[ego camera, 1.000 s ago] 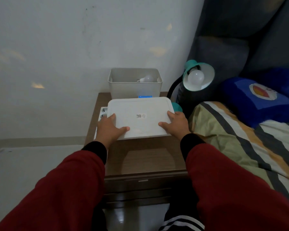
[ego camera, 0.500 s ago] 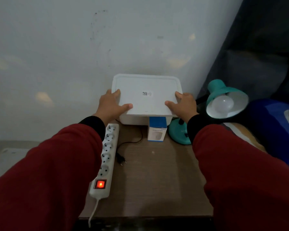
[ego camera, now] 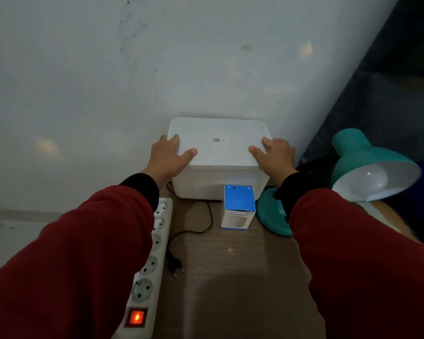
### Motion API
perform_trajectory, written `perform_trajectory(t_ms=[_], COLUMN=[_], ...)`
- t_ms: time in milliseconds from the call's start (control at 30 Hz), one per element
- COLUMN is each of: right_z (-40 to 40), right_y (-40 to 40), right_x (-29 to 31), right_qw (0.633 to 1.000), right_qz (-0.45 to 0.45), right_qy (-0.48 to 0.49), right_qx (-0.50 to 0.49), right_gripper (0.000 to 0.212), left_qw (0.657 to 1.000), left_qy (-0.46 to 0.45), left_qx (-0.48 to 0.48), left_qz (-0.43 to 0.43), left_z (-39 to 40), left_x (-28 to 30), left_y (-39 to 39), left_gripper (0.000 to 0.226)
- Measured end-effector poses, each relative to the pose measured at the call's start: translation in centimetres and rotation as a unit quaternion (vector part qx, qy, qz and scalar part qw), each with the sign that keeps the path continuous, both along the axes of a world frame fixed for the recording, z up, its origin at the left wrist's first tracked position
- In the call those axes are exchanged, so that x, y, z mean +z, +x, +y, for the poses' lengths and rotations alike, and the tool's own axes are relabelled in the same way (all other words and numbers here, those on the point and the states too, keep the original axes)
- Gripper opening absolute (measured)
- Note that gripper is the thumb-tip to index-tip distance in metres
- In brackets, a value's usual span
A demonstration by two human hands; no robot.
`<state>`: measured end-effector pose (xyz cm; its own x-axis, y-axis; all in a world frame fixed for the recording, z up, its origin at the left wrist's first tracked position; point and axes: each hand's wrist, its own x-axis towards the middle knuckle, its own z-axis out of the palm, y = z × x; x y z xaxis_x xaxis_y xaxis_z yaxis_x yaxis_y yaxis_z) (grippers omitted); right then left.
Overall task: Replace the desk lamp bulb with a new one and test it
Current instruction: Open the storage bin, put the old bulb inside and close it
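Note:
A white plastic bin (ego camera: pixel 218 184) stands against the wall at the back of the wooden bedside table (ego camera: pixel 242 277), with its white lid (ego camera: pixel 220 140) lying on top. My left hand (ego camera: pixel 168 157) grips the lid's left edge and my right hand (ego camera: pixel 273 156) grips its right edge, thumbs on top. A teal desk lamp (ego camera: pixel 350 148) stands to the right, its shade tilted toward me with a white bulb (ego camera: pixel 367 179) in it, unlit. Its base (ego camera: pixel 269 216) sits beside a blue and white bulb box (ego camera: pixel 239 206). The lamp's black plug (ego camera: pixel 175 263) lies loose on the table.
A white power strip (ego camera: pixel 152 260) runs along the table's left edge, its red switch (ego camera: pixel 136 316) glowing. A black cord (ego camera: pixel 206 226) curls from behind the bin to the plug. Dark bedding and a curtain fill the right side.
The lid went from in front of the open bin, where a bulb lay inside, up onto the bin. Both hands kept hold of it and my view moved closer.

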<state>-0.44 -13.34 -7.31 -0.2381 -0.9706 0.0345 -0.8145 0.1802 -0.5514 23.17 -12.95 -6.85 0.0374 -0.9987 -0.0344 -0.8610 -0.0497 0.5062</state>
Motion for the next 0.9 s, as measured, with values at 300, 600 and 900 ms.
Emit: perform_trajectory(t_ms=[300,600,900], right_z=[-0.6,-0.5,-1.2], right_y=[-0.3,-0.2,-0.4], right_x=[-0.4,-0.2,-1.4], right_qw=[0.999,0.998,0.999], right_qz=[-0.038,-0.028,-0.019], right_qy=[-0.039,-0.058,-0.037], right_qx=[-0.002,0.003,-0.003], right_gripper=[0.052,0.053,0.04], left_qw=[1.0,1.0,0.999], left_qy=[-0.015,-0.019,0.016], left_qx=[0.001,-0.011,-0.021], left_qz=[0.011,-0.02,-0.048], left_z=[-1.0,-1.4,-1.9], left_x=[-0.2,-0.1,-0.5], left_y=[-0.5,-0.6,-0.7], left_gripper=[0.067,0.059,0.069])
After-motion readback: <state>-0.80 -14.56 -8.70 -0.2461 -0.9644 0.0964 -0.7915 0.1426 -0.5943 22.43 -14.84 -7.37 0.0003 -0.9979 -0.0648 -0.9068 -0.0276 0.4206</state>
